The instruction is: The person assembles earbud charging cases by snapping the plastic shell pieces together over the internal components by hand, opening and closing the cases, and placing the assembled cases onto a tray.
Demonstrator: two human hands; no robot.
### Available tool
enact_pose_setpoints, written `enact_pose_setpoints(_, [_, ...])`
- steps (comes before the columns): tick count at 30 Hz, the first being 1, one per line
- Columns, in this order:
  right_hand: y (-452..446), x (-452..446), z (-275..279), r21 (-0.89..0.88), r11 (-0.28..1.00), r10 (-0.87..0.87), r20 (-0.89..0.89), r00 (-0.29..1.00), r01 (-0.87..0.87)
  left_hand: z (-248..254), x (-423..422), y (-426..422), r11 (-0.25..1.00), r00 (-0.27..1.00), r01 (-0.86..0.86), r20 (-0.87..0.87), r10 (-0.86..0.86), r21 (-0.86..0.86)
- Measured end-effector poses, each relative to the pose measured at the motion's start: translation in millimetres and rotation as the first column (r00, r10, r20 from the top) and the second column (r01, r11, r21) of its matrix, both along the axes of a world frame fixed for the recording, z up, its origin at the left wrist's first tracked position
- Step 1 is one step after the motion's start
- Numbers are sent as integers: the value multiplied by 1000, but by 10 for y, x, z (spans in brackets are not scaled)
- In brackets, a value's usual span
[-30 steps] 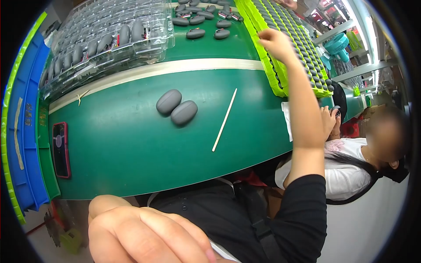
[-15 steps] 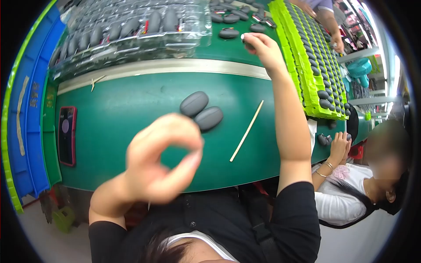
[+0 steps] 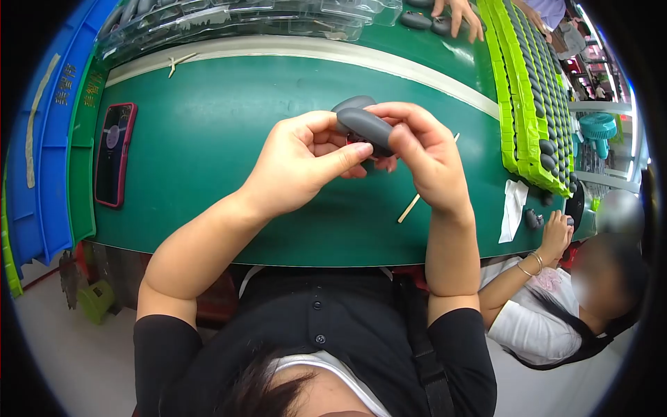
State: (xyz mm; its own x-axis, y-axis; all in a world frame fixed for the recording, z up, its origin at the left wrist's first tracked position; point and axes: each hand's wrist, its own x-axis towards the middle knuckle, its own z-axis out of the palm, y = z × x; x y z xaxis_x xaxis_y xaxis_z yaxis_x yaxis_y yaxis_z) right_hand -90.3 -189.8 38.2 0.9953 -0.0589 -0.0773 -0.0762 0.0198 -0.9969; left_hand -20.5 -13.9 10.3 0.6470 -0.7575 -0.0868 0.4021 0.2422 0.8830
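Note:
Above the green table [image 3: 208, 174], both my hands are closed on one dark grey oval casing [image 3: 365, 127]. Its smooth rounded side faces up, and a bit of red shows at its underside. My left hand [image 3: 295, 163] grips the left end between thumb and fingers. The right end sits in the fingers of my right hand [image 3: 434, 160]. Just behind it, a second grey oval casing [image 3: 353, 103] is partly covered by the held one. A thin wooden stick [image 3: 408, 209] lies partly hidden under my right hand.
A phone [image 3: 116, 154] and blue bins [image 3: 59, 146] are at left. Clear plastic trays [image 3: 243, 24] stand at the back. Bright green trays [image 3: 513, 132] of grey casings are at right, near a white paper strip [image 3: 513, 208]. Another person's hand [image 3: 458, 17] reaches in behind; a co-worker [image 3: 542, 306] sits at right.
My right hand has come back from the far side, where it pinched a small white-tipped thing. My left hand has closed, and a casing is now held between both hands. The view has shifted.

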Motion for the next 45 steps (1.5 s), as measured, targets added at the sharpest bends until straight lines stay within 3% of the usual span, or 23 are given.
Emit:
enact_pose_setpoints(1, [18, -11, -71, 70, 997, 13, 118, 993, -21, -10, 37, 26, 999, 1000, 23, 6, -23, 36])
enact_pose_setpoints(4, [-101, -8, -207, -208, 978, 48, 242, 969, 4, -50, 5, 12, 999, 1000, 8, 23, -9, 37])
enact_pose_setpoints(8, [-180, -49, -253, -117, 993, 57, 207, 977, -33, -80, -29, 6, 995, 993, 46, 105, -55, 87])
enact_pose_setpoints(11, [-82, -64, -195, 133, 990, -66, 102, 993, 52, -114, -25, -2, 996, 993, 54, 104, -62, 78])
enact_pose_setpoints(17, [-157, -77, -208, -10, 1000, -16, 98, 995, 17, -111, -58, -20, 997, 997, 14, 76, -20, 79])
enact_pose_setpoints(19, [-165, -90, -179, 75, 996, -49, 42, 998, 46, -115, -64, -13, 997, 996, 14, 83, -21, 78])
enact_pose_setpoints(20, [-166, -96, -171, 116, 991, -63, 14, 998, 61, -124, -65, -8, 997, 992, 19, 123, -28, 72])
enact_pose_setpoints(23, [-165, -108, -190, 108, 994, -45, 99, 994, 34, -140, -69, 10, 998, 974, 24, 222, -34, 50])
enact_pose_setpoints(26, [-201, -104, -233, 131, 986, -134, 219, 966, 107, -116, -63, 26, 1000, 958, 1, 285, -4, 10])
enact_pose_setpoints(29, [-204, -119, -184, 60, 989, -147, 202, 968, 138, -137, -74, 31, 999, 951, -14, 309, 27, -46])
enact_pose_setpoints(36, [-189, -152, -175, 64, 996, -73, 144, 987, 65, -62, -21, 72, 996, 822, -11, 568, -41, 88])
enact_pose_setpoints(39, [-175, -150, -159, 88, 995, -62, 105, 993, 53, -15, -24, 80, 994, 825, -4, 563, -56, 106])
enact_pose_setpoints(42, [-132, -140, -135, 129, 989, -76, 32, 997, 72, -100, -68, 55, 999, 953, 45, 299, -35, -28])
enact_pose_setpoints(45, [-133, -126, -189, 113, 991, -72, -28, 997, 74, -40, -76, 19, 999, 999, 45, -26, -45, -11])
